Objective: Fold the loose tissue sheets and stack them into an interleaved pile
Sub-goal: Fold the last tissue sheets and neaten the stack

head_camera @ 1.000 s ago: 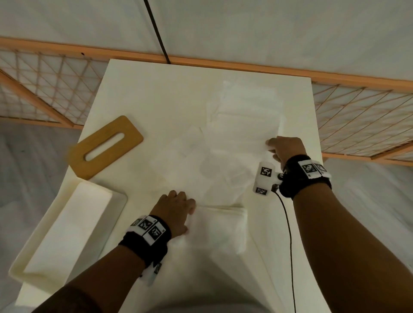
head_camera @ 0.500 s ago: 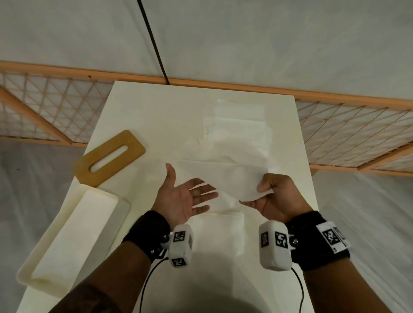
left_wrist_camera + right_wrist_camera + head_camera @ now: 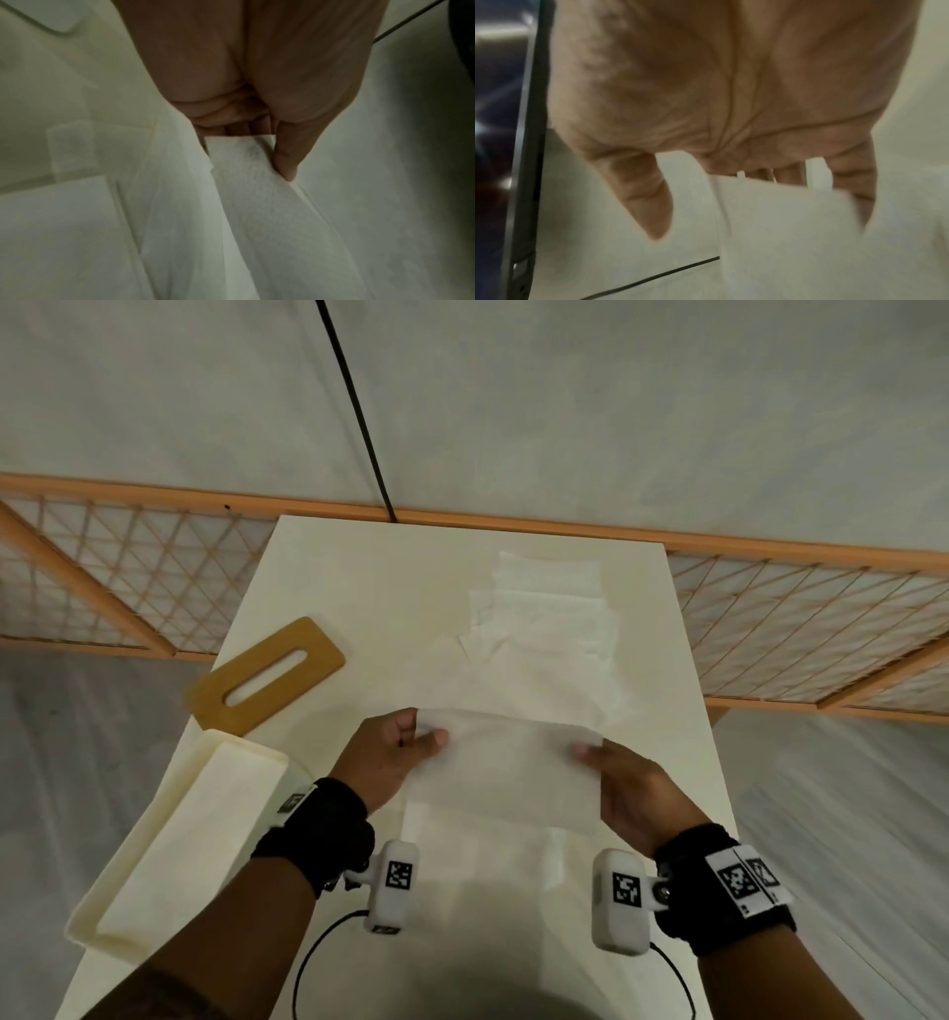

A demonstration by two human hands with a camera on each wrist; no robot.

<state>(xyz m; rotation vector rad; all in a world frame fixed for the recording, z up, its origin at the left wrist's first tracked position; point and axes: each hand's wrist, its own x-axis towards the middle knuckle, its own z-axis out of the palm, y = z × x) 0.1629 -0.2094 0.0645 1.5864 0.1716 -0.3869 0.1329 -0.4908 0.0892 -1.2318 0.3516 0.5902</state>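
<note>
Above the table (image 3: 328, 588) | both hands pinch tissue sheet (image 3: 506, 765) ends | left-wrist view alone shows thumb (image 3: 285, 160) clamping edge.

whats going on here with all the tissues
A person is holding one tissue sheet above a white table, the left hand pinching its left end and the right hand holding its right end. Under it, near the person, lies a folded pile; more loose sheets are spread further back. A wooden slotted lid and a cream box sit to the left, untouched.
</note>
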